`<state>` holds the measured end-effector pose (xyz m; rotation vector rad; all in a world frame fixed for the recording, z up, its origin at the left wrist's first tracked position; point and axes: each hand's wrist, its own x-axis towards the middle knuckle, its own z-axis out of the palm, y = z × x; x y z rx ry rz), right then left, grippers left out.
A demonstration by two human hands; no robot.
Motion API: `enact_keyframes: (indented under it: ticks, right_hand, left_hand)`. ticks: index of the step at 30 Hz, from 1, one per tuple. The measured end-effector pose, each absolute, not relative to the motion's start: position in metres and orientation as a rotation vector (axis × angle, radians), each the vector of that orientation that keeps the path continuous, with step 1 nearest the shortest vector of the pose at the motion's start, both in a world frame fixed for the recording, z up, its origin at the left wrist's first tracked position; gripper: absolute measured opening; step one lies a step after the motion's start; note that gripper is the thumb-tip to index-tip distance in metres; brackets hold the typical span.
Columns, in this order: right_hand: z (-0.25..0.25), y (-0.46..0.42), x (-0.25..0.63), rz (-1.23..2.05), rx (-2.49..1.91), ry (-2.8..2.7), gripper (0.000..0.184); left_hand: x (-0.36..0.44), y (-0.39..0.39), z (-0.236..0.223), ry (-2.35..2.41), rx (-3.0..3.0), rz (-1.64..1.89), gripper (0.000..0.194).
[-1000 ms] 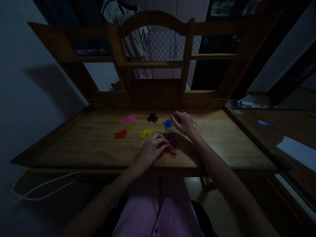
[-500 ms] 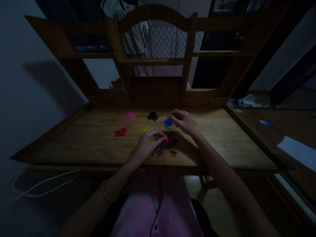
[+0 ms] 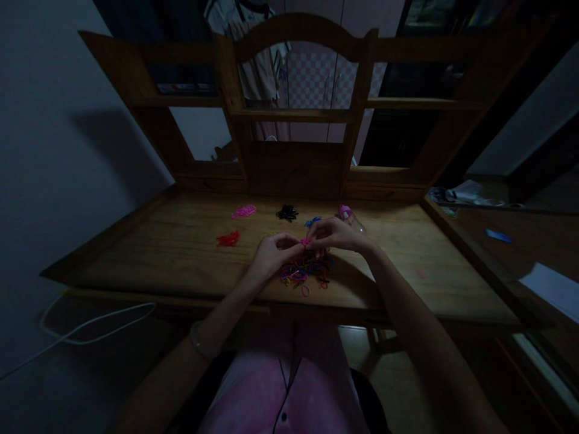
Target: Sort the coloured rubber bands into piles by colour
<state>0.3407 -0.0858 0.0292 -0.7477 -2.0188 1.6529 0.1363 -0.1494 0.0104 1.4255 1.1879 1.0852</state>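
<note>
My left hand [image 3: 271, 252] pinches some small pink rubber bands [image 3: 305, 242] between thumb and fingertips. From the other side, my right hand [image 3: 333, 234] meets them with its fingers closed on the same pink bands. Under both hands lies a mixed pile of coloured rubber bands [image 3: 301, 274], partly covered by them. Beyond my right hand a small blue pile [image 3: 313, 222] is partly hidden. Sorted by colour, a black pile [image 3: 287, 212], a pink pile [image 3: 244, 211] and a red pile [image 3: 228, 239] lie farther back and left. The yellow pile is almost wholly behind my left hand.
A clear bottle with a pink cap [image 3: 345, 211] lies behind my right hand. The wooden desk [image 3: 181, 259] has a shelf frame [image 3: 294, 114] along its back. White paper [image 3: 552, 289] rests on the surface at right; a white cable [image 3: 99, 328] hangs at left.
My right hand has come down and left from above the blue pile to the pink bands in my left hand. The bottle behind it now shows. The view has shifted slightly.
</note>
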Motion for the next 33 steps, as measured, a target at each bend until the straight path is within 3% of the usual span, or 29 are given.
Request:
enact_keyframes:
  ticks: [18, 33]
  right_hand:
    - [0.030, -0.084, 0.342, 1.518, -0.767, -1.998, 0.031]
    - [0.037, -0.085, 0.348, 1.459, -0.750, -2.098, 0.029]
  left_hand:
    - [0.132, -0.149, 0.022, 1.042, 1.215, 0.971, 0.042]
    - [0.123, -0.152, 0.031, 1.015, 1.212, 0.835, 0.032]
